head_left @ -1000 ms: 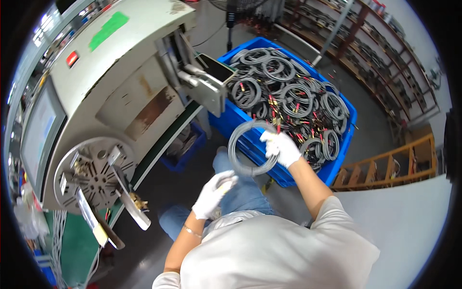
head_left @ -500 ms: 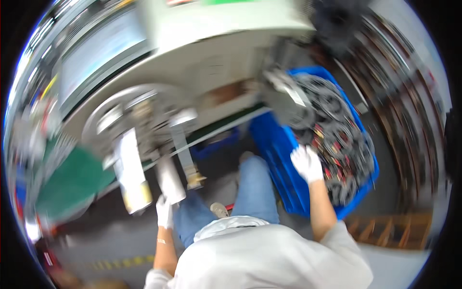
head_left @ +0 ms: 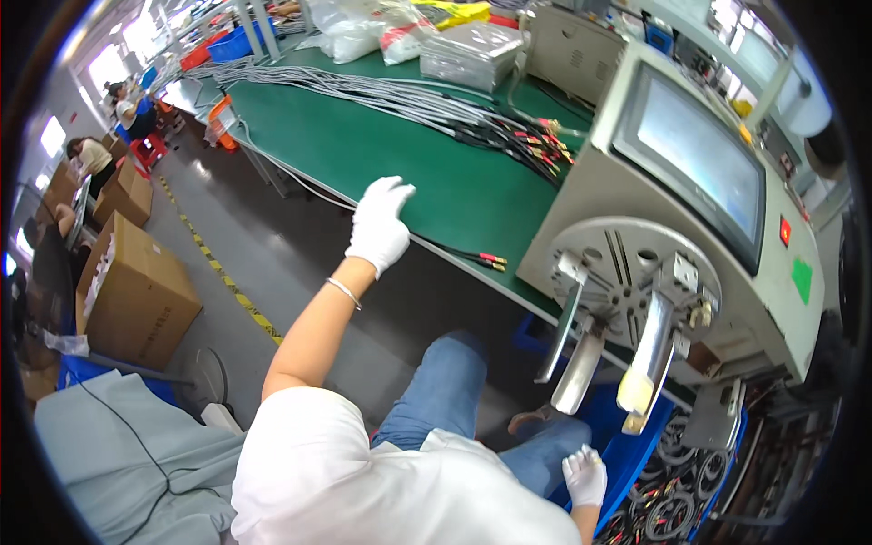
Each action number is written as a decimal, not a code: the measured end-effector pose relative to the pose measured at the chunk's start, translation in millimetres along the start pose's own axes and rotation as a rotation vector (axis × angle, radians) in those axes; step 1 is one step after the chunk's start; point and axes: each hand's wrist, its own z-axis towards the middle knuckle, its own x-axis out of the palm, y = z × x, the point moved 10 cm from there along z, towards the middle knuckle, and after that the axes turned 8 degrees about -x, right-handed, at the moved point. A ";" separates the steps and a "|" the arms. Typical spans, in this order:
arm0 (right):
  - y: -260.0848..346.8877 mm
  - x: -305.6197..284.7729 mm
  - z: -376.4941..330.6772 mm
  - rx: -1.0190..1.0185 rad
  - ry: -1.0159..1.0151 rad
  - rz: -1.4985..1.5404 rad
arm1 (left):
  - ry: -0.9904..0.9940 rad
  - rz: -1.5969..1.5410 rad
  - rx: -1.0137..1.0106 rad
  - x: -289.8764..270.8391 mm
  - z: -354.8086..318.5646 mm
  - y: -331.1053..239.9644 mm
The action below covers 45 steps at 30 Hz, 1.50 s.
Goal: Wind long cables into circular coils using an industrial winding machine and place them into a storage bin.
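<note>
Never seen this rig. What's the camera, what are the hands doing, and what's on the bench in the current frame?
There is no robot here. A fisheye camera on a person's head looks down, so straight edges bow. The hands wear white gloves: the left hand is raised near the front edge of the green bench, and the right hand is low beside a blue crate of coiled cables. No object shows in either hand.

On the bench lie a bundle of grey cables with black, red-tipped ends, and plastic bags. At right, the cream machine has a screen and a slotted metal disc with metal arms projecting from it.
</note>
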 end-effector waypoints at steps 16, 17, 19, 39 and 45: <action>-3.6 -15.8 8.9 0.004 -0.009 0.048 | -0.215 -0.045 -0.151 -83.7 47.1 67.4; -3.7 -13.1 8.1 0.021 -0.029 0.032 | -0.282 -0.042 -0.169 -107.2 62.4 54.8; -0.3 -8.2 4.0 0.018 -0.041 -0.016 | -0.493 -0.079 -0.059 -161.8 91.2 11.3; 69.8 -16.2 -29.1 -0.233 -0.078 0.147 | -0.205 -0.927 1.012 -237.8 66.6 -371.1; 90.6 -14.6 -31.6 -0.275 -0.060 0.158 | 0.309 -0.837 1.219 -188.6 6.6 -405.5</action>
